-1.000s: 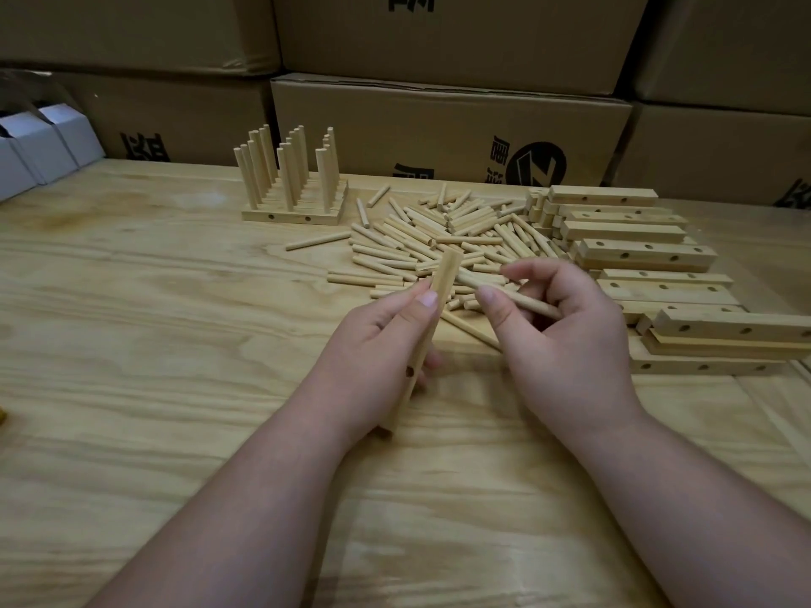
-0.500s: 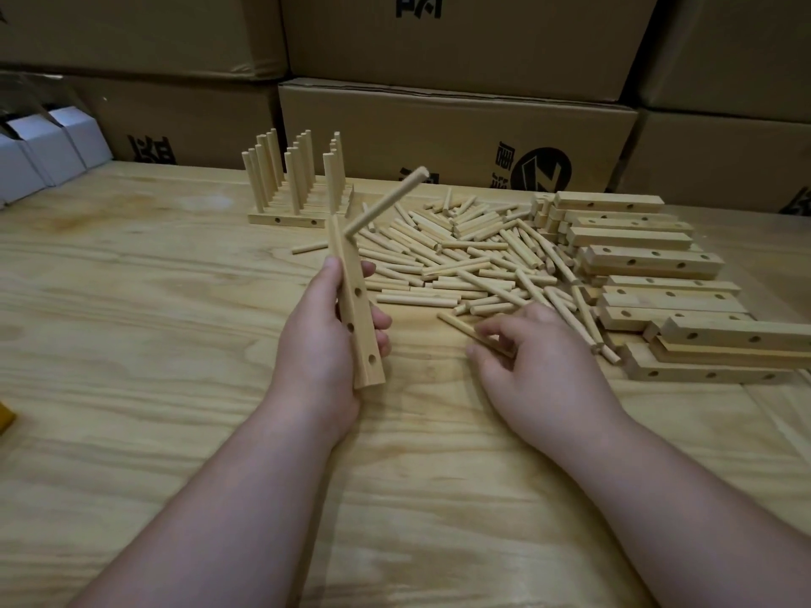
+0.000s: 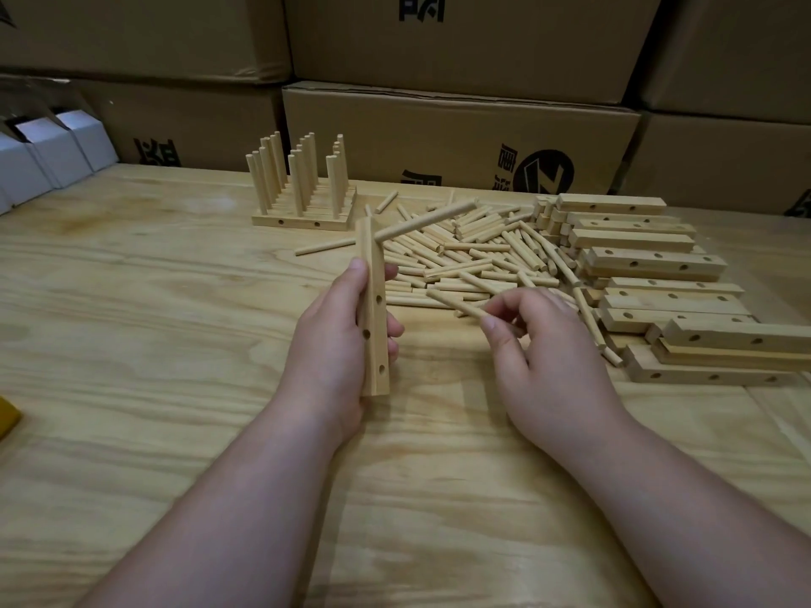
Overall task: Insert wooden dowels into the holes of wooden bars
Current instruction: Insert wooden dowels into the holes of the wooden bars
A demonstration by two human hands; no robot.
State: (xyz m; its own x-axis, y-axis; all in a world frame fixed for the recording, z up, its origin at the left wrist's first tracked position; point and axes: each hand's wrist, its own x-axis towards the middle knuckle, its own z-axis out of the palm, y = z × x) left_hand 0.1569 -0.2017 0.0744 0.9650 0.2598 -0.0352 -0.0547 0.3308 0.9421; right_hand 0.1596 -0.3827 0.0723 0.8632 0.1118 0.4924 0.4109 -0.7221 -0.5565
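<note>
My left hand (image 3: 333, 340) grips a wooden bar (image 3: 374, 309) held on end above the table, its row of holes facing right. One dowel (image 3: 423, 220) sticks out of the bar's top hole, slanting up to the right. My right hand (image 3: 540, 344) pinches a loose dowel (image 3: 456, 304) between thumb and fingers, lifted just off the table right of the bar. A heap of loose dowels (image 3: 487, 252) lies behind both hands.
Finished bars with upright dowels (image 3: 303, 186) stand at the back left. Bare drilled bars (image 3: 658, 265) are stacked at the right. Cardboard boxes (image 3: 456, 138) wall the table's far edge; white boxes (image 3: 48, 147) sit far left. A yellow object (image 3: 6, 416) lies at the left edge.
My right hand has picked a dowel off the table and raised it toward the bar. My left hand keeps the bar upright, now with one dowel seated in its top hole.
</note>
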